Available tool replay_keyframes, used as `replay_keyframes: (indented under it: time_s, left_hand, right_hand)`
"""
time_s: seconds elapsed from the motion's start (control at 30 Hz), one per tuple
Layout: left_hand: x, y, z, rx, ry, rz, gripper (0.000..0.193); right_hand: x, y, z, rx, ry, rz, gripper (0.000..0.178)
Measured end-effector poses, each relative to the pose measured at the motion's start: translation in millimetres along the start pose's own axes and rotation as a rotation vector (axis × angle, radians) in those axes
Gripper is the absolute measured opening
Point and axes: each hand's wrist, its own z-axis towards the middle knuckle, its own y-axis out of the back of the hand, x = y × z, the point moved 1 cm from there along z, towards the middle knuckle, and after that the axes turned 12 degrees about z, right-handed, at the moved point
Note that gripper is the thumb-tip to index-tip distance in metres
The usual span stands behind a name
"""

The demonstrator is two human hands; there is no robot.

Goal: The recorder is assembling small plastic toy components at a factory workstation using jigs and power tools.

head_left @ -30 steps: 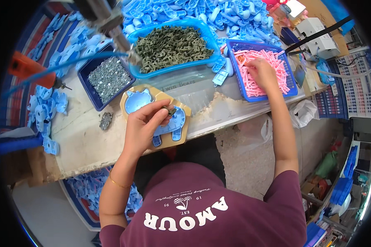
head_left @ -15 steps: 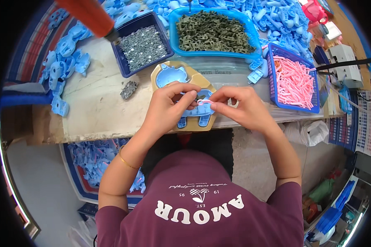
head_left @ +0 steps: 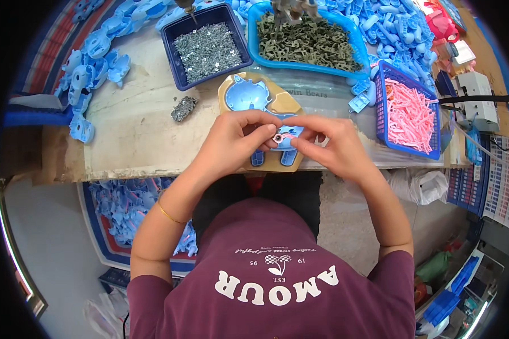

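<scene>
My left hand (head_left: 238,138) and my right hand (head_left: 335,146) meet over a light-blue animal-shaped plastic shell (head_left: 247,95) lying in a tan holding block (head_left: 283,104). My right thumb and fingers pinch a thin pink plastic stick (head_left: 288,135). Its ringed end, showing a dark round centre, lies at the tips of my left fingers. These are pinched closed, and what they grip is mostly hidden. Both index fingertips come together just above the stick. Under my hands, part of the shell is covered, while its two legs stick out toward me.
Behind the block stand a dark-blue tray (head_left: 169,55) of small metal pieces and a light-blue tub (head_left: 254,48) of olive metal clips. A blue basket (head_left: 404,144) of pink sticks is at right. Blue plastic parts (head_left: 373,25) heap behind; a screwdriver tip (head_left: 191,16) hangs over the tray.
The view has shifted, and the orange tool body has left the picture, leaving its tip. The fingertips have drawn closer together, and the stick's ringed end now shows a dark centre.
</scene>
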Motion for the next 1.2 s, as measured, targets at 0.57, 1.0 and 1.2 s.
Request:
replay_keyframes:
  time_s: [0.57, 1.0, 1.2]
  left_hand:
    - [-7, 33, -13, -0.424, -0.297, 0.678, 0.022]
    - [15, 21, -15, -0.338, -0.542, 0.912, 0.016]
    - [7, 15, -8, -0.319, -0.496, 1.048, 0.017]
  right_hand:
    - [-14, -37, 30, -0.127, 0.367, -0.434, 0.012]
    - [-12, -40, 46, -0.088, 0.118, -0.537, 0.014]
    - [-5, -39, 55, -0.034, 0.169, -0.611, 0.014]
